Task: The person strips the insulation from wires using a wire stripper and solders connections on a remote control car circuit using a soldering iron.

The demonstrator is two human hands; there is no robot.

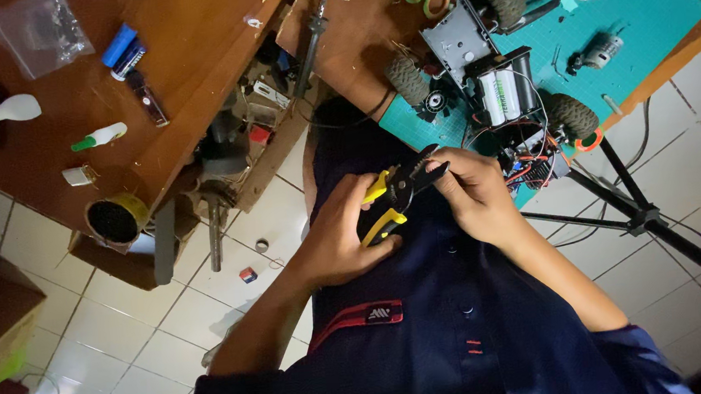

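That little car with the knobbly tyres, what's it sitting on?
The toy car chassis rests on a teal cutting mat, which lies on a brown wooden table. A tripod stands on the floor below. The mat directly beneath the chassis is covered.

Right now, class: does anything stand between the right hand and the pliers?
Nothing visible does. The right hand has its fingers on the black tip of the pliers, whose yellow handles the left hand grips.

left hand (339,238) grips yellow-handled wire strippers (401,192); right hand (472,190) pinches at the jaws; small toy car chassis (497,83) sits on the teal mat (647,10) just beyond
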